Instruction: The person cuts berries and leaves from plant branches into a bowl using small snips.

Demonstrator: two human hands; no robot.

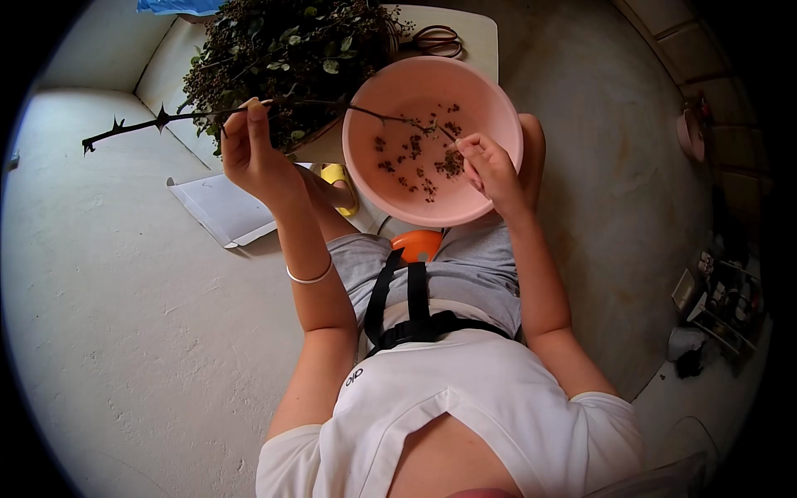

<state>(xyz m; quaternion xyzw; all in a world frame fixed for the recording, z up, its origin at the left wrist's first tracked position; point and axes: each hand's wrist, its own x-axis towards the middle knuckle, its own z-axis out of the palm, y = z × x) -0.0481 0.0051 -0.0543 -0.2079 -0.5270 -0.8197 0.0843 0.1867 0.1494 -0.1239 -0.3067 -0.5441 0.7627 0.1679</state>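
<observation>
My left hand (254,153) is closed in a pinch around a long, thin, thorny branch (199,114), near its middle. The branch runs from the far left across to above a pink basin (365,178). Over the basin's right side, the fingertips of my right hand (490,168) are pinched on a thin twig at the branch's far end; the exact grip is partly hidden. Small clusters of dark berries (415,149) lie scattered on the basin floor, just below the right fingers. The basin rests at my lap, against the table's edge.
A big heap of leafy, berry-bearing branches (266,50) sits on a pale table (477,33). Scissors (437,41) lie behind the basin. On the floor are a white flat box (220,203) and, by it, a yellow slipper (339,178) on a foot. An orange object (418,245) shows between my legs.
</observation>
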